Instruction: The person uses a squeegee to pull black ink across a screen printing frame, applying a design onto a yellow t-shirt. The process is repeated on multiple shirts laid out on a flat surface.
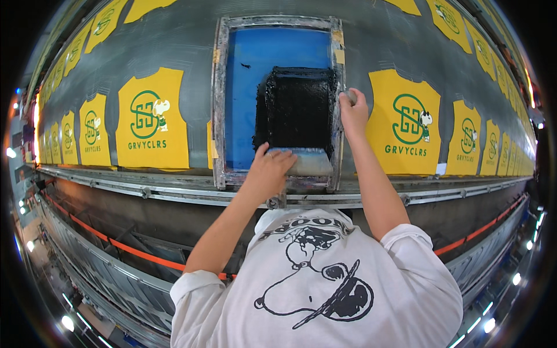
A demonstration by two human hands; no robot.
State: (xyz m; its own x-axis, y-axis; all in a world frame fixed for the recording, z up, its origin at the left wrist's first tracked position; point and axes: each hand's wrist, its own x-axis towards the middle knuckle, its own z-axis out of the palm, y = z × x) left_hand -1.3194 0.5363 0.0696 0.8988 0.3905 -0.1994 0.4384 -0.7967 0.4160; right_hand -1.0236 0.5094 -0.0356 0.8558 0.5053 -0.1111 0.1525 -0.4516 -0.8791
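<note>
A screen printing frame [221, 104] with blue mesh [243, 98] lies in front of me. A thick patch of black ink [303, 110] covers the right and middle part of the mesh. At the frame's near end, a grey squeegee [313, 162] rests along the lower edge of the ink. My left hand [270, 165] is closed on the squeegee's left end, fingers over its top. Beside the frame's right rail, my right hand [355, 113] is closed around a small greyish thing [351, 97], mostly covered by the fingers.
Yellow shirt pieces with green prints lie in rows on the dark table [197, 75], one piece [152, 119] left of the frame and another [404, 123] to its right. A metal rail [156, 188] runs along the near edge. Tape [340, 56] marks the frame's side.
</note>
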